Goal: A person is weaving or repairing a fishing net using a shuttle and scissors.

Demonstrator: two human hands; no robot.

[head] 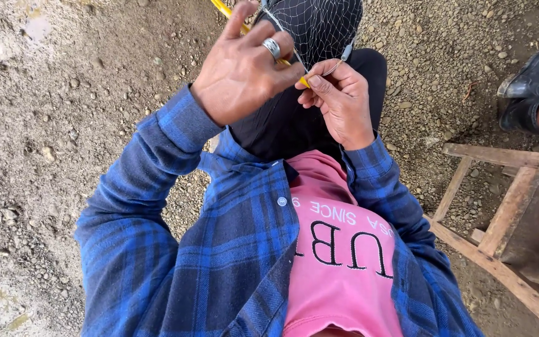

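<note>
Yellow tool [227, 10] runs off top edge, middle hidden behind left hand [241, 68]; only tip shows at right hand [339, 103] fingertips. Net [319, 25] cut by top edge, extent unknown. Thread too thin to trace. Wooden frame [506, 212] clipped at right edge. Another person's boot [531, 81] partly out of picture.

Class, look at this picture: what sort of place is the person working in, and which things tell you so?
Probably an outdoor work yard. The ground is bare dirt and gravel, a rough wooden frame stands at the side, and both hands work a fine net with a yellow tool.
</note>
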